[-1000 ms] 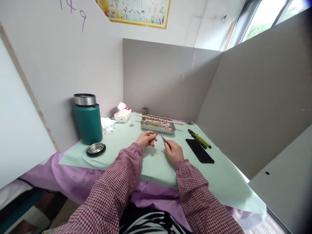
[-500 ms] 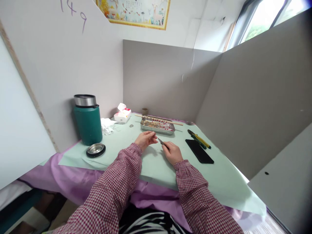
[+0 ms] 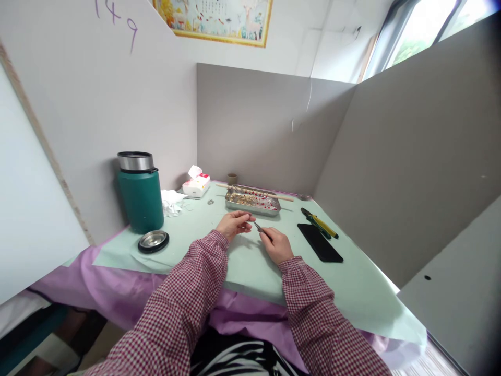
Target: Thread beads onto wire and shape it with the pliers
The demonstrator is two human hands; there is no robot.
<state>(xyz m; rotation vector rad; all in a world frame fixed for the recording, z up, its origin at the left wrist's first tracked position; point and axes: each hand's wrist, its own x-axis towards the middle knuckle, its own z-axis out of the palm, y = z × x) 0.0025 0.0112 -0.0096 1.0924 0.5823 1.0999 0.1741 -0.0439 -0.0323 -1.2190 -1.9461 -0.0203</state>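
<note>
Head view: I logged the right hand (image 3: 278,245) with its fingers closed around a pointed metal tool (image 3: 259,228), tip aimed at the left hand (image 3: 233,225), presumably held so for fine control. The left fingers were drawn close together; I could not tell whether they pinched anything. The metal tray (image 3: 250,209) of small gold and red pieces (image 3: 247,200) sat just beyond both hands on the worktop (image 3: 250,266), likely for short reach. Writing: purple digits (image 3: 113,11), "149"; print on the tissue box (image 3: 196,187) was unreadable.

Tray (image 3: 254,210) beyond left hand (image 3: 235,224); flask (image 3: 141,202) farther left
</note>
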